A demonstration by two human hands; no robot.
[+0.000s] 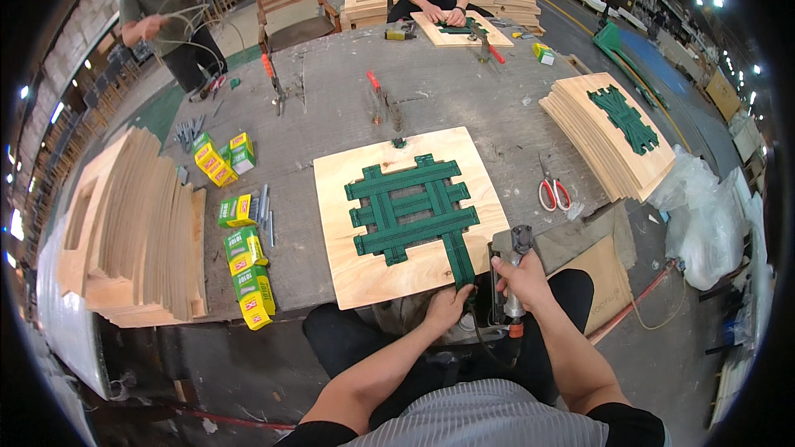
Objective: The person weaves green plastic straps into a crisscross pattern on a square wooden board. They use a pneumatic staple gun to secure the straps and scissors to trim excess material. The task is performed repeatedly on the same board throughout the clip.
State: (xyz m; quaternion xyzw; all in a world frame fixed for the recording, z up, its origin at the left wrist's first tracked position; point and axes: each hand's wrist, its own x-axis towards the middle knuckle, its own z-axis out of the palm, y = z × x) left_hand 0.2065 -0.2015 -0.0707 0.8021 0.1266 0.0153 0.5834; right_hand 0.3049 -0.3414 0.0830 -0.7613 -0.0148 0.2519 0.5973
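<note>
A square plywood board (344, 269) lies at the table's near edge, in front of my lap. Green webbing straps (418, 223) are woven crosswise over the opening in its middle, their short ends sticking out past it. From the lowest strap, one green webbing strap (458, 257) runs over the board's near edge. My left hand (447, 308) is closed on that strap, just off the edge. Beside the board's near right corner, my right hand (525, 281) grips a pneumatic staple gun (521, 238) by its body; the tool is apart from the webbing.
Stacked plywood boards stand left (149, 232) and right (596, 145), the right stack topped by a webbed board. Staple boxes (244, 252) line the table's left. Red-handled scissors (553, 194) lie right. Across the table, a person works on another board (435, 31); another person stands far left.
</note>
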